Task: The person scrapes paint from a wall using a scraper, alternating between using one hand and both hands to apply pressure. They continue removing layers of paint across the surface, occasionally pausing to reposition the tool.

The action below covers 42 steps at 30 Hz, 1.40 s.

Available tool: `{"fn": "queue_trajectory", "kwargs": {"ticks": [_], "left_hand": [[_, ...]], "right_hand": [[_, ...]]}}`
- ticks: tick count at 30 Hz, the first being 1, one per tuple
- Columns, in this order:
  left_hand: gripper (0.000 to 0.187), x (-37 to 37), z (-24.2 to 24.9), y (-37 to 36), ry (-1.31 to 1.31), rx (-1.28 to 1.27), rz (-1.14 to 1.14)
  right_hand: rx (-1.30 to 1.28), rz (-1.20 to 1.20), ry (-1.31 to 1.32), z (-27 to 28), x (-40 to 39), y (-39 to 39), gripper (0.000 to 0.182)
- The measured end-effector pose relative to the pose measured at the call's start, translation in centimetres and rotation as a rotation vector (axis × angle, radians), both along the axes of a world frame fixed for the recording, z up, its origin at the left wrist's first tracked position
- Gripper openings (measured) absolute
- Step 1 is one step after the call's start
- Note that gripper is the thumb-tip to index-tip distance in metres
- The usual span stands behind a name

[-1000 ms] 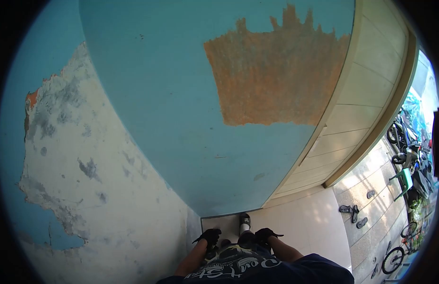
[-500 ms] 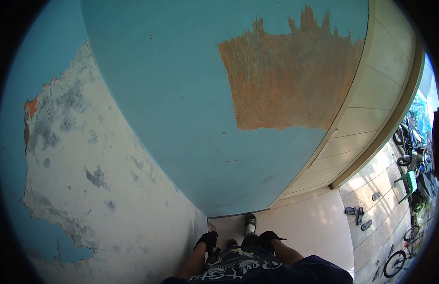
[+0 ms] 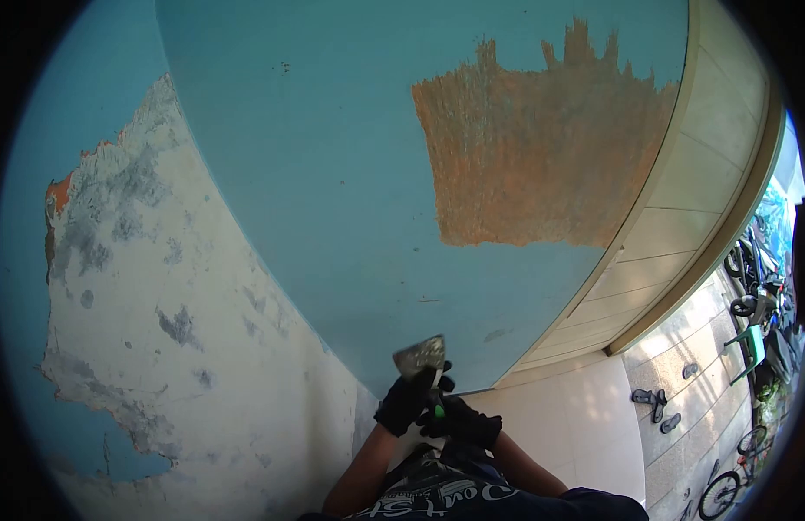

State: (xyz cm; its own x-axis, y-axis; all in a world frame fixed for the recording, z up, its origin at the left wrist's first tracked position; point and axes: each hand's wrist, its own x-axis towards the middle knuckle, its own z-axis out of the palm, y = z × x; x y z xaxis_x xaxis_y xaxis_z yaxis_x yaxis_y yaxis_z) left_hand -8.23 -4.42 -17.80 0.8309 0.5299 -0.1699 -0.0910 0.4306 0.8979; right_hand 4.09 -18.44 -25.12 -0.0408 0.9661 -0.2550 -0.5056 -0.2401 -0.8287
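In front of my chest, a scraper [image 3: 421, 356] points its wide, worn metal blade up toward the blue wall [image 3: 333, 217]. My left hand [image 3: 406, 403], in a black glove, is closed around it just below the blade. Lower on the handle, where a green part shows, my right hand [image 3: 465, 422] is closed too, also gloved in black. The two hands almost touch. Most of the handle is hidden by the gloves. The blade appears apart from the wall. Higher up, a brownish patch [image 3: 550, 156] of bare surface has ragged edges.
At left, the adjoining wall has a large whitish, grey-stained stripped area [image 3: 177, 347]. A beige panelled frame [image 3: 680, 200] borders the blue wall on the right. Beyond the pale floor [image 3: 567, 425] lie sandals [image 3: 650, 402], a green stool [image 3: 750, 352], a bicycle [image 3: 722, 495] and motorcycles [image 3: 754, 300].
Both hands have come up and together from beside my body. The scraper, not clearly visible before, is now raised between them. The view has shifted slightly.
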Motion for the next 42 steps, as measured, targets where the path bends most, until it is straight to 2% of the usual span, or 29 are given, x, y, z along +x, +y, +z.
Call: {"fn": "queue_trajectory", "kwargs": {"ticks": [1, 2, 3, 4, 6, 7, 8, 9, 10, 11, 12, 13, 14, 16, 17, 19, 21, 23, 24, 25, 30, 31, 33, 34, 38, 42], "left_hand": [[0.042, 0.5, 3.3, -0.1, 0.0, 0.0, 0.001], [0.044, 1.0, 6.1, -0.2, -0.025, 0.125, 0.025], [0.045, 1.4, 8.1, 0.1, -0.049, 0.249, 0.049], [0.045, 1.8, 9.1, 0.5, -0.049, 0.251, 0.051], [0.047, 2.0, 11.4, 1.3, -0.047, 0.903, 0.038], [0.047, 2.0, 13.3, 1.4, -0.044, 0.895, 0.042], [0.046, 1.6, 17.2, 0.9, 0.109, 1.111, -0.055], [0.046, 1.1, 20.3, 0.3, 0.267, 1.32, -0.161], [0.046, 0.8, 21.9, -0.1, 0.262, 1.479, -0.186], [0.046, 1.0, 23.4, -0.8, 0.264, 1.477, -0.178], [0.045, 1.7, 24.6, -1.9, 0.09, 1.541, -0.193], [0.046, 2.4, 25.8, -2.9, -0.091, 1.596, -0.209], [0.046, 2.8, 27.0, -3.9, -0.095, 1.585, -0.209], [0.042, 4.0, 29.4, -5.2, -0.061, 1.787, -0.346], [0.042, 4.5, 30.5, -5.7, -0.075, 1.781, -0.358], [0.041, 5.6, 32.2, -6.1, -0.019, 1.463, -0.429], [0.039, 7.0, 31.2, -6.3, -0.066, 1.456, -0.423], [0.036, 8.5, 29.3, -6.4, -0.416, 1.539, -0.288], [0.036, 7.0, 33.1, -6.5, -0.162, 0.954, -0.659], [0.036, 6.8, 33.0, -6.1, -0.179, 0.952, -0.679], [0.056, 5.3, 31.2, -5.3, -0.5, 1.358, -0.541], [0.056, 5.1, 31.2, -5.7, -0.502, 1.356, -0.539], [0.057, 4.9, 31.6, -6.6, -0.498, 1.687, -0.393], [0.057, 5.4, 31.1, -6.0, -0.515, 1.68, -0.394], [0.055, 9.1, 30.3, -8.1, -0.613, 1.378, -0.464], [0.053, 10.7, 28.8, -9.9, -0.577, 1.072, -0.502]], "right_hand": [[0.073, 0.018, -0.085, 4.7, -0.1, 0.5, 0.036], [0.076, 0.018, -0.084, 7.4, 0.2, 0.4, 0.036], [0.148, -0.065, -0.163, 9.5, 0.4, 0.3, 0.035], [0.219, -0.147, -0.241, 11.3, 0.7, 0.2, 0.033], [0.285, -0.192, -0.294, 14.0, 1.9, -0.2, 0.032], [0.348, -0.239, -0.345, 15.3, 2.4, -0.6, 0.03], [0.357, -0.329, -0.296, 16.5, 2.4, -0.8, 0.025], [0.43, -0.405, -0.167, 16.6, 2.5, -1.0, 0.025], [0.445, -0.458, -0.123, 16.4, 3.0, -1.4, 0.026], [0.464, -0.508, -0.082, 16.2, 3.6, -1.5, 0.027], [0.462, -0.5, -0.085, 16.0, 3.1, -1.1, 0.027], [0.469, -0.708, 0.046, 15.6, 2.2, -0.7, 0.032], [0.467, -0.92, 0.179, 15.3, 1.6, -0.8, 0.039], [0.454, -0.928, 0.168, 14.6, 2.2, -1.6, 0.039], [0.442, -0.93, 0.167, 14.4, 2.2, -1.9, 0.038], [0.428, -0.926, 0.162, 14.2, 2.6, -2.6, 0.038], [0.417, -0.92, 0.153, 14.3, 3.2, -3.0, 0.037], [0.421, -0.93, 0.131, 14.6, 4.4, -3.6, 0.036], [0.413, -0.941, 0.121, 14.7, 4.9, -4.1, 0.036], [0.406, -0.949, 0.114, 14.7, 5.3, -4.5, 0.036], [0.339, -0.905, 0.118, 14.6, 5.8, -5.4, 0.034], [0.329, -0.891, 0.119, 14.7, 5.9, -5.3, 0.034], [0.311, -0.872, 0.114, 15.2, 6.4, -5.5, 0.034], [0.301, -0.869, 0.106, 15.5, 6.8, -5.9, 0.033], [0.245, -0.881, 0.079, 16.1, 8.4, -7.8, 0.032], [0.151, -0.814, 0.13, 14.8, 7.3, -7.8, 0.031]]}}
